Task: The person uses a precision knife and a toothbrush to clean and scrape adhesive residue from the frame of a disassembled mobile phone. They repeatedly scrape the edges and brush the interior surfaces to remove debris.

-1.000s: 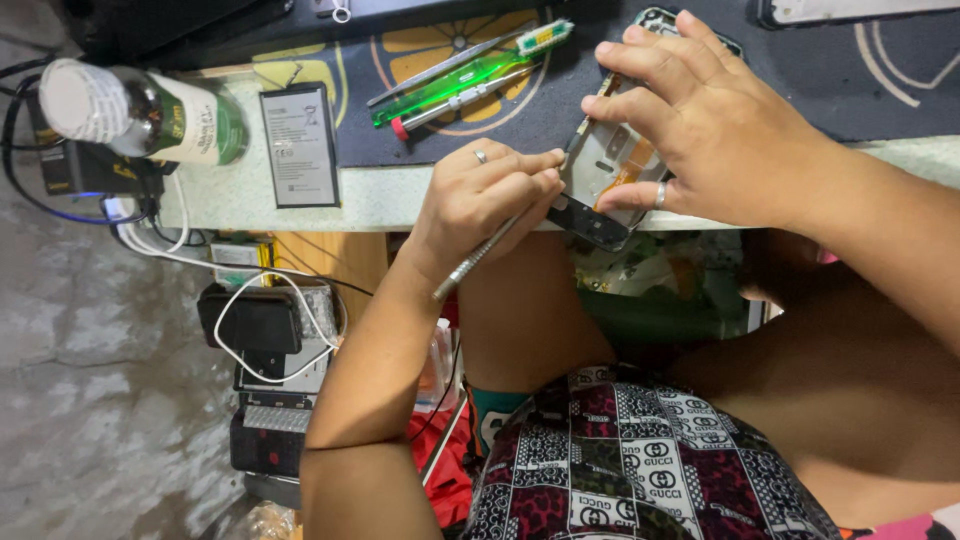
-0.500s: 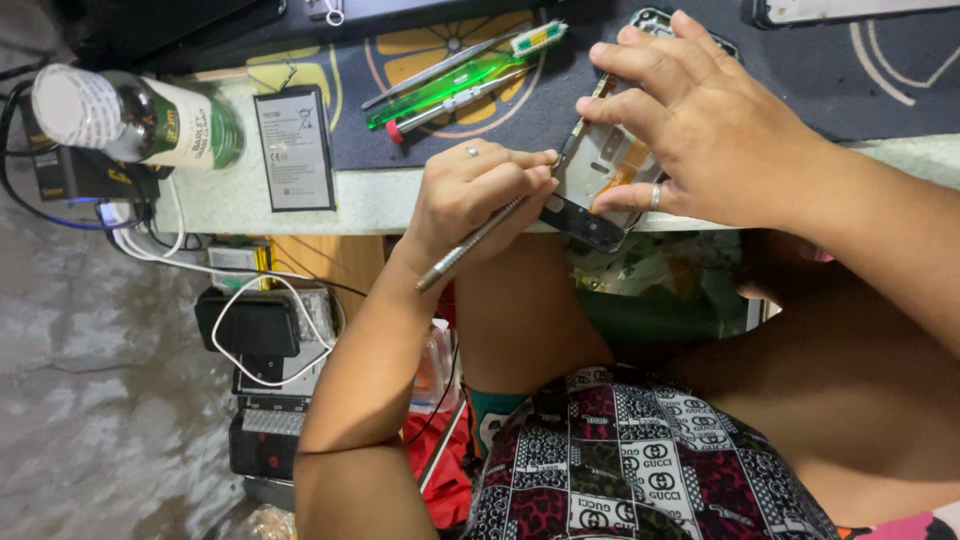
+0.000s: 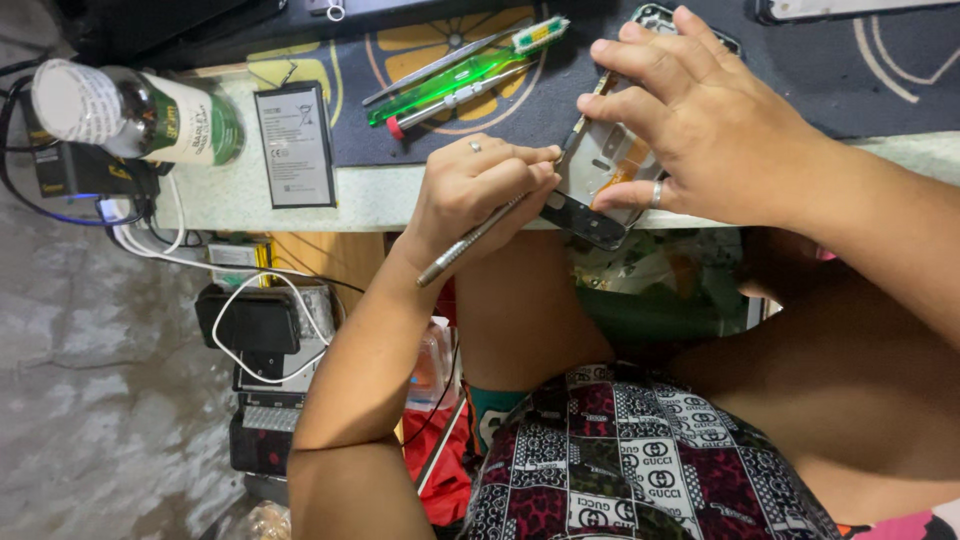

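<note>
My left hand [image 3: 478,190] is closed around a thin metal tool [image 3: 468,243], held like a pen. Its tip rests against the left edge of an opened phone [image 3: 603,170]. The phone lies at the table's front edge with its inner frame and an orange flex part showing. My right hand [image 3: 700,130] lies over the phone, fingers spread along its top and side and thumb under its lower edge, gripping it. Each hand wears a ring.
A flat phone battery [image 3: 294,145] lies on the pale table [image 3: 370,195]. Metal tweezers [image 3: 440,65] and a green toothbrush [image 3: 460,70] rest on the dark mat [image 3: 850,70]. A green bottle [image 3: 140,112] lies at the left. White cables and black boxes [image 3: 262,320] sit below the table.
My left hand has shifted slightly left, and the tool's free end has swung down and left while its tip stays at the phone's edge. My right hand has barely moved.
</note>
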